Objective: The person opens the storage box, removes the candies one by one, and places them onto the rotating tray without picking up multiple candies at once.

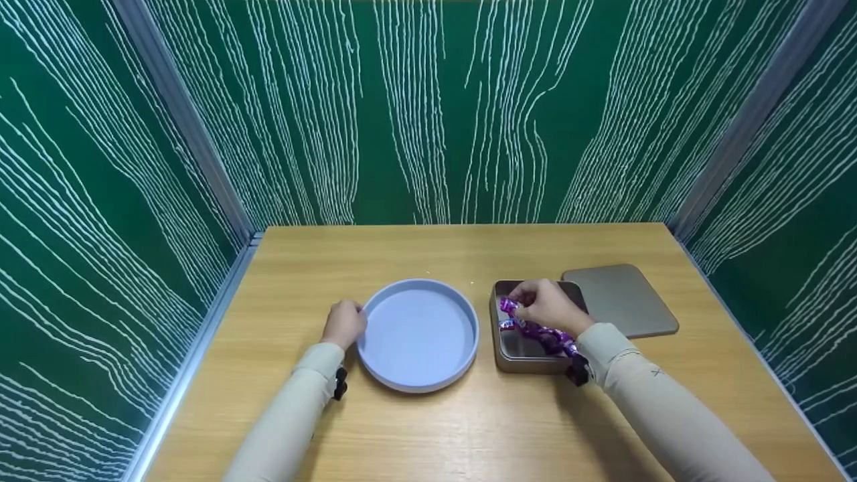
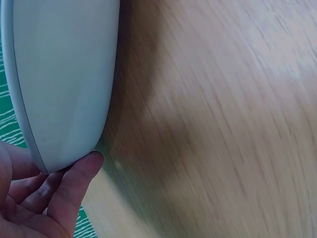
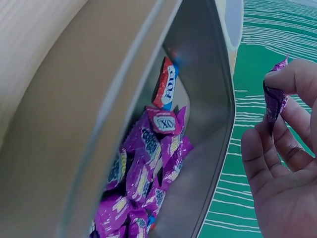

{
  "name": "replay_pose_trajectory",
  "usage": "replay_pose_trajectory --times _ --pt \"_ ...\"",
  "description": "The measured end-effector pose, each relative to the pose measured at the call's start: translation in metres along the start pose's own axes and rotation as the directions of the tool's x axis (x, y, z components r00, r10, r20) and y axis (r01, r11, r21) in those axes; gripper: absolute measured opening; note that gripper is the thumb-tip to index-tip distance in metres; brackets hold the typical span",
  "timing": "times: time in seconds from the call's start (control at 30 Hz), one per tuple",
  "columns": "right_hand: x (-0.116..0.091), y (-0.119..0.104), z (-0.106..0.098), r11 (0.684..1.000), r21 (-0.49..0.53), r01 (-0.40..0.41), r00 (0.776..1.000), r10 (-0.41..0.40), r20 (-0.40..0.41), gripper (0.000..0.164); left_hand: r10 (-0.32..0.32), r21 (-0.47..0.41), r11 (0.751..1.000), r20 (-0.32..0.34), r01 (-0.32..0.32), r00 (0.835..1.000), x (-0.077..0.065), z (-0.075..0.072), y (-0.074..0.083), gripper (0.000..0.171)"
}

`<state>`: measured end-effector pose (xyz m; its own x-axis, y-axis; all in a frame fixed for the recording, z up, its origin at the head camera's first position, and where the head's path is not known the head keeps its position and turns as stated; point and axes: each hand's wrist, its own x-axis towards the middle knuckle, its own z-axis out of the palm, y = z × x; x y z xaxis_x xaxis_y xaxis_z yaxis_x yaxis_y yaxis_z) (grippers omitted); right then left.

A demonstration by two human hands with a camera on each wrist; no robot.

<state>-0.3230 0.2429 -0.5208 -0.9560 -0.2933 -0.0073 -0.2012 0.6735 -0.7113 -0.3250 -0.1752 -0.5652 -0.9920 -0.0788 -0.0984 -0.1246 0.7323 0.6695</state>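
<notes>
My left hand [image 1: 345, 324] holds the edge of a round pale-blue tray [image 1: 420, 335] with a low raised rim. In the left wrist view, the fingers [image 2: 79, 181] curl against the outside of its wall, with the thumb side at the rim. Over a square metal tin [image 1: 532, 366], my right hand [image 1: 553, 309] pinches a purple wrapped candy [image 3: 275, 99] between thumb and fingers. Inside the tin lie several more purple candies [image 3: 141, 168] and one red-and-blue candy [image 3: 167, 84]. The hand and sleeve hide part of the tin in the head view.
A flat metal lid [image 1: 622, 301] lies behind and right of the tin, close by it. The wooden table [image 1: 428, 435] meets green panels [image 1: 402, 100] with white wavy lines at the back and sides. Metal posts [image 1: 750, 120] stand at the corners.
</notes>
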Motion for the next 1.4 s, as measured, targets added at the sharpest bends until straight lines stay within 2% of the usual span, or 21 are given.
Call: replay_pose_trajectory --times 0.3,0.6,0.8,1.07,1.4 --pt "0.004 -0.01 0.008 0.999 0.018 0.048 0.999 -0.048 0.007 0.021 0.021 0.011 1.0 -0.024 -0.021 0.999 0.001 0.001 -0.002 0.029" --pt "0.011 -0.023 0.018 0.992 0.035 0.119 0.993 -0.119 0.005 0.022 0.009 0.017 1.0 -0.011 -0.009 1.0 0.0 0.0 0.0 0.028" --pt "0.015 -0.033 0.024 0.996 0.042 0.084 0.996 -0.086 0.035 0.021 -0.001 0.015 1.0 -0.007 0.001 1.0 0.0 0.0 0.001 0.029" --pt "0.02 -0.043 0.034 0.995 0.053 0.083 0.995 -0.086 0.055 0.02 -0.01 0.006 1.0 -0.004 0.01 1.0 0.001 0.0 -0.001 0.028" --pt "0.028 -0.051 0.052 0.99 0.056 0.131 0.989 -0.134 0.057 0.02 -0.015 -0.02 1.0 0.003 0.015 1.0 0.002 0.001 -0.002 0.028"
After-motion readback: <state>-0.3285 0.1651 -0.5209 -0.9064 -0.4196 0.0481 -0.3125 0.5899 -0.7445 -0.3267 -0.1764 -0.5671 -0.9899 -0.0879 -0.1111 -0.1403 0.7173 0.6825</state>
